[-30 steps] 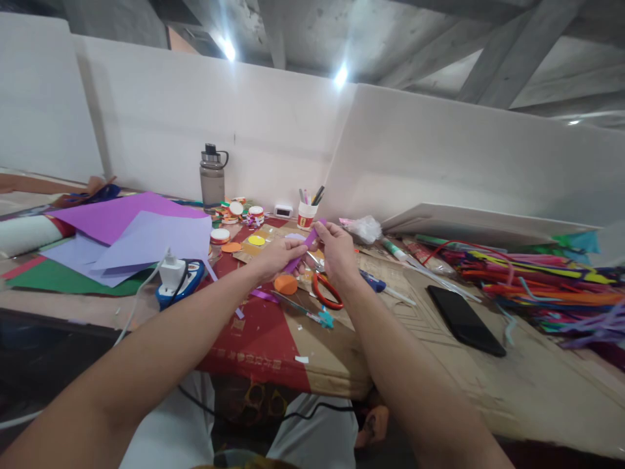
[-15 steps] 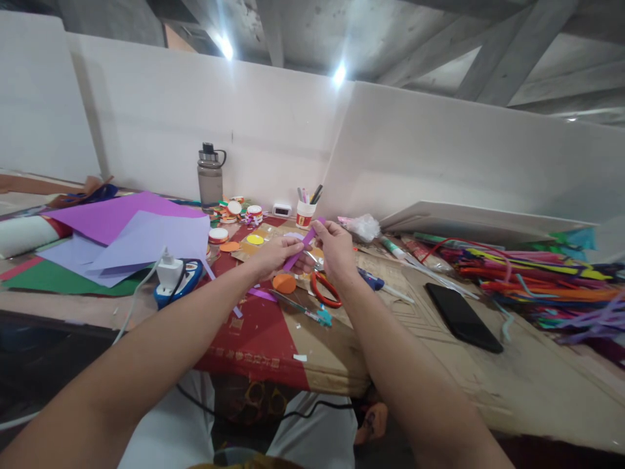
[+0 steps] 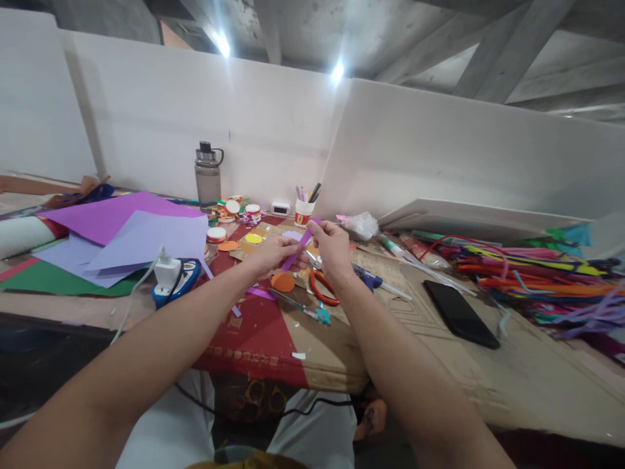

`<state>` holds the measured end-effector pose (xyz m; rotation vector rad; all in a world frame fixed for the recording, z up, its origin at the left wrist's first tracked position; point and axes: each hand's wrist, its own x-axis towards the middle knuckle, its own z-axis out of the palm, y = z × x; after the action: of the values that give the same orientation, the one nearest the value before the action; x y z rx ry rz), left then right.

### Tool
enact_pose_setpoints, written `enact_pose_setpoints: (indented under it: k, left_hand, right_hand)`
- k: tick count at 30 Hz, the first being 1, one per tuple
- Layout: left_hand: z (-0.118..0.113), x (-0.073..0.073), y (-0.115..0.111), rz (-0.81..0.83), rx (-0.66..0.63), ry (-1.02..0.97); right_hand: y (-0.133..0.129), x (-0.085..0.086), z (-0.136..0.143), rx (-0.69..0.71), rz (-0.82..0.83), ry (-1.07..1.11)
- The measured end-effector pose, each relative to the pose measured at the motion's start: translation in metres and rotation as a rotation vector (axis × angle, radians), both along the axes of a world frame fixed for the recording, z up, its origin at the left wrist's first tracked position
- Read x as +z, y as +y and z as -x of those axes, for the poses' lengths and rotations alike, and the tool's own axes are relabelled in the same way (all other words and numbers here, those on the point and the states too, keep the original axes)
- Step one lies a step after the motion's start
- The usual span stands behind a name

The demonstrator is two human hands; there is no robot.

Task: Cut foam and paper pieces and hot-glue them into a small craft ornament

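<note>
A narrow purple paper strip (image 3: 293,258) slants between my two hands above the table. My left hand (image 3: 273,255) pinches it around the middle, with some fingers behind it. At the strip's upper end, my right hand (image 3: 332,244) grips it between thumb and fingers. Beneath the hands lie red-handled scissors (image 3: 323,290), an orange paper disc (image 3: 282,281) and a teal-ended thin tool (image 3: 319,315). A blue glue gun (image 3: 367,278) rests right of my right wrist. Left of the hands are a yellow disc (image 3: 254,238) and another orange disc (image 3: 228,245).
Purple and lilac paper sheets (image 3: 151,238) lie left, behind a blue power strip (image 3: 178,284) with a white plug. A bottle (image 3: 208,176) and pen cup (image 3: 303,212) stand at the back. At right are a black phone (image 3: 460,314) and a heap of pipe cleaners (image 3: 532,273).
The whole view has shifted slightly. Both hands keep hold of the purple paper strip in nearly the same pose, with little other visible difference.
</note>
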<state>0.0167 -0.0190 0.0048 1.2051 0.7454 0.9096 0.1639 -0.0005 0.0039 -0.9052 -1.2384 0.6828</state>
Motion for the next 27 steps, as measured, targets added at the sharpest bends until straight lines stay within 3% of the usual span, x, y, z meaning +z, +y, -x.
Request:
enact_pose_setpoints:
  k: [9,20,27]
  left_hand:
    - [0.0041,-0.0078,0.0085,-0.049,-0.018,-0.006]
    - [0.0036,-0.0051,0.0074,-0.041,-0.063,-0.043]
    - [0.0012,-0.0059,0.0091,-0.100,0.051,-0.025]
  right_hand:
    - [-0.0002,0.0009,0.0003,0.018,0.027,0.039]
    - [0.0021,-0.0012,0.0009,0.047,0.031,0.032]
    - [0.0020,-0.0030,0.0042,0.132,0.030,-0.032]
